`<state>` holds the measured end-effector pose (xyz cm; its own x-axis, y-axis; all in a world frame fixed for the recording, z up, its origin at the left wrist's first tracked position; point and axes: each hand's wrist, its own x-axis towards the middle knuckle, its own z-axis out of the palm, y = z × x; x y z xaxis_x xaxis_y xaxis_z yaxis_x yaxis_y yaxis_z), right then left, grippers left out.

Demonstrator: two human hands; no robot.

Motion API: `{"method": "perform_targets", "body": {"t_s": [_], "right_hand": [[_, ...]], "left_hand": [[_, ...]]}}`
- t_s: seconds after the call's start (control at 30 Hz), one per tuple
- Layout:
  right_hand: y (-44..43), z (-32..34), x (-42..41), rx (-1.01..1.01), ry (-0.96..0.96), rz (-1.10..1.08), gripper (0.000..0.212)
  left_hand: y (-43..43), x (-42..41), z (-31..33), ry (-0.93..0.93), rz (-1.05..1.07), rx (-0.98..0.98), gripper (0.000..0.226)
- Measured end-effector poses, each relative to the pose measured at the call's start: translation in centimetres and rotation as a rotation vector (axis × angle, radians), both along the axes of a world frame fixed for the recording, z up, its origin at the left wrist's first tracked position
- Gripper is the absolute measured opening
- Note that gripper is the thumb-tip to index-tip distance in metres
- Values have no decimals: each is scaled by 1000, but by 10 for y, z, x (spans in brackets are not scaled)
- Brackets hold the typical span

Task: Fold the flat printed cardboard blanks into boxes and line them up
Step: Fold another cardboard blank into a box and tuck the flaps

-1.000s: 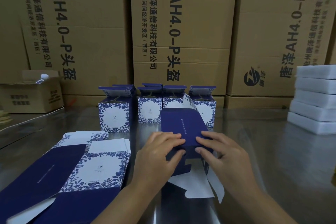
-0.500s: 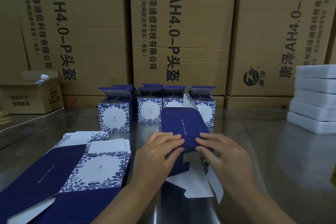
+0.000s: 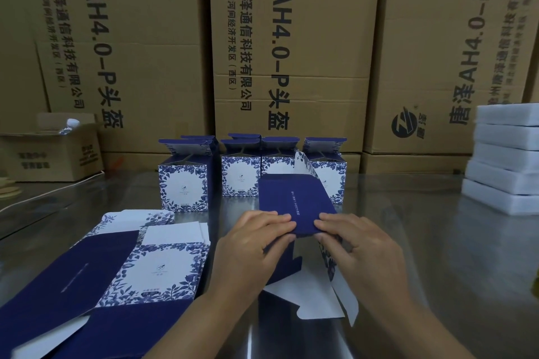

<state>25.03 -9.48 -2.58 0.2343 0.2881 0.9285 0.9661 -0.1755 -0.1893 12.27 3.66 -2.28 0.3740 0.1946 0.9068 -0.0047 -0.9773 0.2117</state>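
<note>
A half-formed navy box (image 3: 291,198) lies on its side at the table's middle, its white bottom flaps (image 3: 309,297) spread open toward me. My left hand (image 3: 250,248) and my right hand (image 3: 361,251) both grip its near edge, fingers on the top panel and thumbs underneath. Several folded blue-and-white floral boxes (image 3: 240,176) stand in a row behind it with their top flaps up. A stack of flat printed blanks (image 3: 128,268) lies at the near left.
Large brown shipping cartons (image 3: 291,46) wall off the back of the shiny metal table (image 3: 437,256). A stack of white foam slabs (image 3: 507,160) sits at the right edge. A small open carton (image 3: 55,151) with a bottle stands at the far left.
The box's near end has lifted slightly and both hands have shifted a little away from me along its edge. Nothing else has moved.
</note>
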Motion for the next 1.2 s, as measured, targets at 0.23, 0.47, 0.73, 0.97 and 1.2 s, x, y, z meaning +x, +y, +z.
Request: {"method": "perform_targets", "body": {"t_s": [0.23,0.47,0.73,0.97,1.2], "right_hand": [[-2,2,-2,-70,124,43,18],[-4,2,-4,-102,110,16,27],[-1,2,-4,-128,155,53,30],[-2,2,-4,-132,180,72,28],[-3,4,-4,-161,249,110,25]], "left_hand": [[0,-3,0,78,32,28,27],[3,-2,-1,13,-24,-1,22],[4,2,1,-7,-62,-99,19],[4,2,1,-13,-52,-96,18],[14,-3,-6,-53,-51,-5,25]]}}
